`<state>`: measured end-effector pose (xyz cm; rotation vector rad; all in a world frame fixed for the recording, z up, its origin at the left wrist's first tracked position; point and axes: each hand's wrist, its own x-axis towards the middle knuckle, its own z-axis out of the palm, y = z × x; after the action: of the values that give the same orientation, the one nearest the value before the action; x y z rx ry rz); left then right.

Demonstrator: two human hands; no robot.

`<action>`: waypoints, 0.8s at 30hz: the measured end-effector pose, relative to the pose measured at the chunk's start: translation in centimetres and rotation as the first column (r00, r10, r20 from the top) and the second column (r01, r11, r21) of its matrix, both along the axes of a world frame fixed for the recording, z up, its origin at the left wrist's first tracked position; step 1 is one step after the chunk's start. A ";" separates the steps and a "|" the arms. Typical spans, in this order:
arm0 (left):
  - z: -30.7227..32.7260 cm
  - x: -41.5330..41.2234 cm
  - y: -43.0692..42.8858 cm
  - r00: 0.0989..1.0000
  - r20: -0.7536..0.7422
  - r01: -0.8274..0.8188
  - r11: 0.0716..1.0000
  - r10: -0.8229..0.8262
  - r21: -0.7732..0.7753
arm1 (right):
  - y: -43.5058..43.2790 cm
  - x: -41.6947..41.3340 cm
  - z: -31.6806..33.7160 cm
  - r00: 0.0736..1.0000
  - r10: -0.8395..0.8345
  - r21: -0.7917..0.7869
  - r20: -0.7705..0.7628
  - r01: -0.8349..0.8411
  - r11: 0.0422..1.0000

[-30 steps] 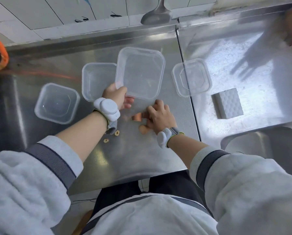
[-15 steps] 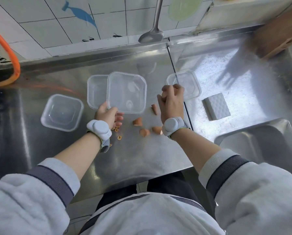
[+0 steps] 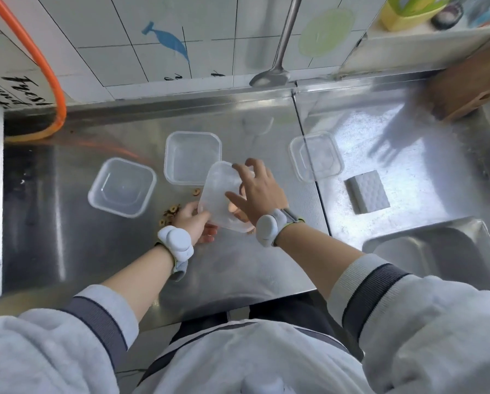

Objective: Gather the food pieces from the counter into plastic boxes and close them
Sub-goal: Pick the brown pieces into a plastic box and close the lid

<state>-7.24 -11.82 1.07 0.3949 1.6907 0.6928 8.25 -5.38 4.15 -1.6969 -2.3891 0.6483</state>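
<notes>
Your left hand [image 3: 194, 223] pinches the tilted clear plastic box [image 3: 223, 194] by its near-left corner; your right hand [image 3: 259, 194], fingers spread and empty, hovers over its open mouth. Ring-shaped pieces [image 3: 171, 213] lie on the tabletop [image 3: 96, 251] just left.

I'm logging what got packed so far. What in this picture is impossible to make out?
- Orange food pieces: head view, mostly hidden behind the tilted plastic box and the right hand; count unclear.
- Left hand grip: fingers under the box, hidden.
- Small ring pieces: too small to identify.
- Sink: cut off by the sleeve.
</notes>
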 end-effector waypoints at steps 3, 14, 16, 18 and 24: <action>-1.0 -0.7 -1.0 1.000 -0.011 -0.019 0.999 0.018 -0.043 | 0.9 1.2 -0.5 0.997 -0.076 0.086 -0.020 0.077 0.993; -1.7 -2.6 -3.9 0.983 -0.141 -0.133 0.987 0.120 -0.085 | 4.6 5.3 -8.4 0.975 -0.007 -0.203 0.222 0.053 0.978; -1.7 -2.8 -4.7 0.979 -0.158 -0.144 0.986 0.130 -0.079 | 4.5 5.3 -9.6 0.966 0.060 -0.256 0.251 0.006 0.967; -1.8 -2.9 -5.6 0.972 -0.186 -0.158 0.984 0.142 -0.077 | 3.8 4.8 -10.3 0.957 0.130 -0.280 0.260 -0.054 0.958; -2.7 -2.8 -6.4 0.953 -0.206 -0.238 0.969 0.221 -0.064 | -0.3 3.7 -10.3 0.916 0.325 -0.200 0.236 -0.281 0.939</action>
<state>-10.00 -18.27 -1.60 0.2106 1.9704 0.7648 11.93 -5.66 -6.12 -1.5687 -2.9039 0.7141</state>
